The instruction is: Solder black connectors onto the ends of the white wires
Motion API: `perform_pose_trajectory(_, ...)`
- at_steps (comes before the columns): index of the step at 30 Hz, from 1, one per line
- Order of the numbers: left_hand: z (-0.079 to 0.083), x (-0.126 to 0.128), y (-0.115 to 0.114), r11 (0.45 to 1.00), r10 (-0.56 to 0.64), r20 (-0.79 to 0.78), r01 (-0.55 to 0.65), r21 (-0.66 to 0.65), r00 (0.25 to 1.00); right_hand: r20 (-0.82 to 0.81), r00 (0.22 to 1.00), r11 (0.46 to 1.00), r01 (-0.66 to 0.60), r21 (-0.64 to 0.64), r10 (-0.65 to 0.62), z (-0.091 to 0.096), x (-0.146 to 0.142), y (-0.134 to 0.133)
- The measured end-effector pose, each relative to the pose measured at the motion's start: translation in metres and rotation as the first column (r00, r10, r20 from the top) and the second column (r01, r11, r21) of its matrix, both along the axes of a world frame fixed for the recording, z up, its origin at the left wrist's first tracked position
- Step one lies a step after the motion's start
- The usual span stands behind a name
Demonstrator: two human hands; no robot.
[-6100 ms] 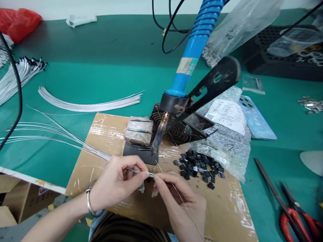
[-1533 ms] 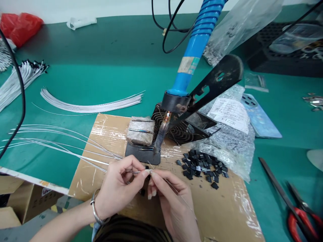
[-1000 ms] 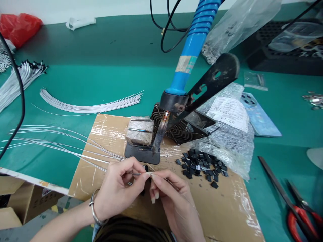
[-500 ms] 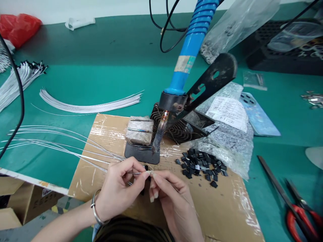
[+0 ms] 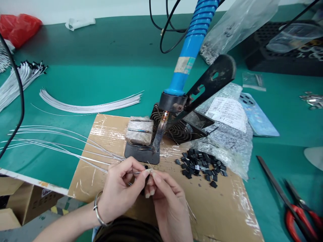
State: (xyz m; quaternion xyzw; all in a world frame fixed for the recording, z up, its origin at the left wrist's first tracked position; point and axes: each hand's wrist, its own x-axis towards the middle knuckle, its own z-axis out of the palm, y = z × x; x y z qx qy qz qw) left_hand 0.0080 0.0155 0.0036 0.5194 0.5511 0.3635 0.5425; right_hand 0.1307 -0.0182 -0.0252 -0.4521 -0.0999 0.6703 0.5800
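Observation:
My left hand (image 5: 123, 190), with a metal bangle at the wrist, is closed in a pinch on a thin wire, whose end lies between thumb and forefinger. Fingertip to fingertip with it, my right hand (image 5: 169, 201) pinches at the same spot. Thin strands (image 5: 191, 211) stick out past its far side. Behind the fingers a small dark piece (image 5: 146, 181) shows in part. Several loose white wires (image 5: 96, 151) run leftward from beside my left hand. Above the hands, a blue-handled soldering iron (image 5: 184, 64) hangs tip-down in a black holder (image 5: 174, 102).
A cardboard sheet (image 5: 214, 208) covers the green bench. On it lie black pieces (image 5: 202, 164), a fibrous block (image 5: 140, 136) and a black fan (image 5: 181, 129). Left is a white wire bundle (image 5: 88, 108). Right are bubble wrap (image 5: 232, 144), a phone (image 5: 261, 117) and red-handled scissors (image 5: 292, 208).
My right hand has turned slightly and drawn in to the left, its fingers more curled. The thin strands by it have shifted. My left hand has barely moved.

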Motion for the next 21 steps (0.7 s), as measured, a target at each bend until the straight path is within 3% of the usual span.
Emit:
perform_pose_trajectory(5,0.0,-0.003,0.003,1.0,-0.005,-0.037,0.004,-0.018,0.999,0.061,0.996,0.998,-0.068,0.01,0.067,0.0,0.016,-0.002)
perform_pose_trajectory(7,0.0,-0.006,0.005,1.0,-0.017,-0.108,0.017,0.001,0.994,0.275,0.959,0.993,-0.087,0.075,0.064,-0.002,0.036,-0.008)
perform_pose_trajectory(8,-0.001,-0.008,0.006,1.0,-0.028,-0.13,0.029,0.005,0.991,0.437,0.899,0.993,-0.043,0.11,-0.01,-0.003,0.047,-0.012)
perform_pose_trajectory(9,-0.001,-0.009,0.007,0.999,-0.04,-0.138,0.04,0.002,0.99,0.61,0.789,0.993,0.001,0.12,-0.074,-0.003,0.059,-0.015)
perform_pose_trajectory(11,-0.001,-0.01,0.009,0.998,-0.061,-0.127,0.06,-0.008,0.99,0.881,0.457,0.992,0.093,0.089,-0.122,-0.004,0.082,-0.021)
perform_pose_trajectory(13,0.001,-0.01,0.01,0.998,-0.067,-0.118,0.066,-0.015,0.991,0.981,0.161,0.992,0.078,0.1,-0.112,-0.005,0.101,-0.023)
perform_pose_trajectory(14,0.001,-0.01,0.011,0.998,-0.068,-0.114,0.066,-0.016,0.991,0.992,0.065,0.994,-0.003,0.106,-0.106,-0.007,0.108,-0.022)
perform_pose_trajectory(17,0.005,-0.01,0.011,0.998,-0.068,-0.104,0.066,-0.019,0.992,0.982,-0.079,0.943,-0.301,0.139,-0.17,-0.015,0.122,-0.016)
perform_pose_trajectory(21,0.008,-0.01,0.012,0.998,-0.061,-0.115,0.06,-0.014,0.991,0.955,-0.177,0.906,-0.395,0.154,-0.239,-0.022,0.124,-0.006)
